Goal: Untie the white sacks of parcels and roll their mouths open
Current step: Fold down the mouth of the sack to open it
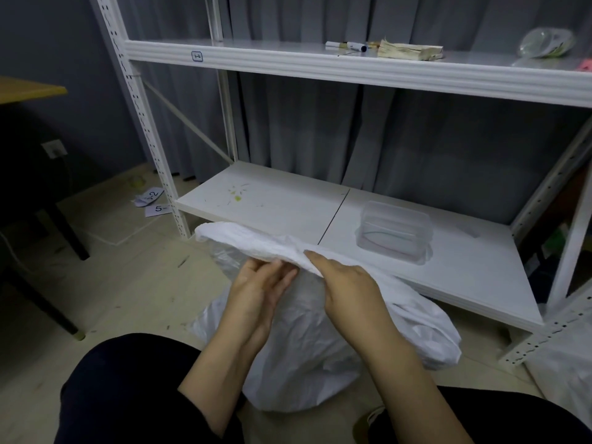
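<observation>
A white woven sack (301, 354) stands on the floor between my knees, in front of the low shelf. Its mouth is rolled into a thick white band (243, 240) that runs from upper left to lower right. My left hand (261, 288) holds the band from below, fingers curled under the fold. My right hand (347, 288) lies on top of the band just to the right, its fingers pressing the roll. What is inside the sack is hidden. A second white sack (567, 373) shows at the right edge.
A white metal rack (153, 145) stands right behind the sack. Its low shelf (272, 200) carries a clear plastic box (395, 233). The upper shelf holds markers (346, 46) and a paper stack (410, 51). A dark table (28, 91) is at left, paper labels (153, 200) on the floor.
</observation>
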